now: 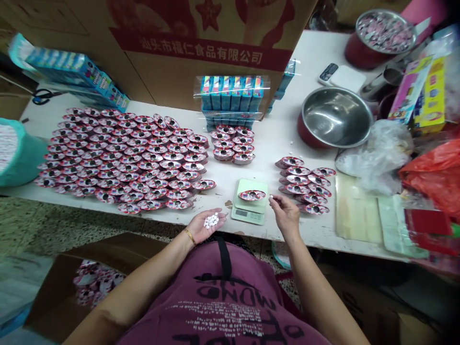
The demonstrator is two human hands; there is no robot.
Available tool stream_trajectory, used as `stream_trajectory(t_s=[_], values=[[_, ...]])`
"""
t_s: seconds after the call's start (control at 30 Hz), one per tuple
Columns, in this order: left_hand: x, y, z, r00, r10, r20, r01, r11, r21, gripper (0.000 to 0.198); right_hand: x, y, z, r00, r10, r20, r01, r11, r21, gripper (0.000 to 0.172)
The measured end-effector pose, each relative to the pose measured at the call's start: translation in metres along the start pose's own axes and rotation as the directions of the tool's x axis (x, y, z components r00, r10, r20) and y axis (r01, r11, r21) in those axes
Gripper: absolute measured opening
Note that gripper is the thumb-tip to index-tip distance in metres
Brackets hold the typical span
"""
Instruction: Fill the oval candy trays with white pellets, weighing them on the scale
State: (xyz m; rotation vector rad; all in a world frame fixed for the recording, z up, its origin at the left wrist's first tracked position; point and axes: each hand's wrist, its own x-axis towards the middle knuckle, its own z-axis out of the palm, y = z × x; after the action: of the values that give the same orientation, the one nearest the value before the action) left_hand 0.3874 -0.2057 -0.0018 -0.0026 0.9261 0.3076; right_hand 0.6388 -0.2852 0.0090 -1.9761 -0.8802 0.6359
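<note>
My left hand [199, 225] is palm up with a small heap of white round candies [211, 221] cupped in it. It is just left of a pale green kitchen scale [247, 216]. On the scale's plate stands one red and pink printed oval pack [252, 195]. To the right of the plate, my right hand [287, 213] pinches a single white candy [271, 197] between thumb and fingertips. The scale's display is too small to read. Close beyond my right hand are rows of similar oval packs [298, 180], with dark openings on top.
A large block of oval packs [125, 163] covers the left of the table, with a smaller group [223, 143] behind the scale. A carton [151, 79] stands at the back. Rightward are a steel bowl [336, 117], a filled pot [381, 52] and plastic bags [381, 148]. A teal tub [28, 163] is far left.
</note>
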Motion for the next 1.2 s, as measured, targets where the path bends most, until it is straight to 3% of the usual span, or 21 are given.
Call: stream_trajectory(t_s=[0.2, 0.4, 0.5, 0.7, 0.9, 1.2], values=[[0.002, -0.001, 0.003, 0.999, -0.012, 0.030, 0.011, 1.000, 0.016, 0.027, -0.002, -0.011, 0.005, 0.994, -0.108, 0.033, 0.110, 0.992, -0.054, 0.025], [0.001, -0.004, -0.002, 0.999, -0.012, 0.032, 0.011, 1.000, 0.018, 0.032, 0.007, -0.021, 0.015, 0.964, -0.221, 0.150, 0.244, 0.957, -0.155, 0.022], [0.000, -0.005, -0.001, 0.999, -0.005, 0.032, 0.005, 1.000, 0.009, 0.032, 0.008, -0.022, 0.015, 0.958, -0.256, 0.132, 0.281, 0.933, -0.224, 0.023], [-0.002, -0.005, -0.003, 0.999, -0.040, 0.019, 0.040, 0.999, -0.001, 0.029, -0.016, -0.012, 0.006, 0.935, -0.307, 0.177, 0.346, 0.899, -0.267, 0.024], [-0.003, -0.001, -0.012, 0.989, -0.115, 0.091, 0.119, 0.992, -0.042, 0.025, -0.022, 0.017, 0.001, 0.962, -0.239, 0.129, 0.268, 0.913, -0.309, 0.042], [-0.011, 0.005, -0.015, 0.996, -0.081, 0.048, 0.081, 0.997, 0.006, 0.024, 0.017, 0.010, 0.008, 0.886, -0.319, 0.337, 0.427, 0.845, -0.322, 0.062]])
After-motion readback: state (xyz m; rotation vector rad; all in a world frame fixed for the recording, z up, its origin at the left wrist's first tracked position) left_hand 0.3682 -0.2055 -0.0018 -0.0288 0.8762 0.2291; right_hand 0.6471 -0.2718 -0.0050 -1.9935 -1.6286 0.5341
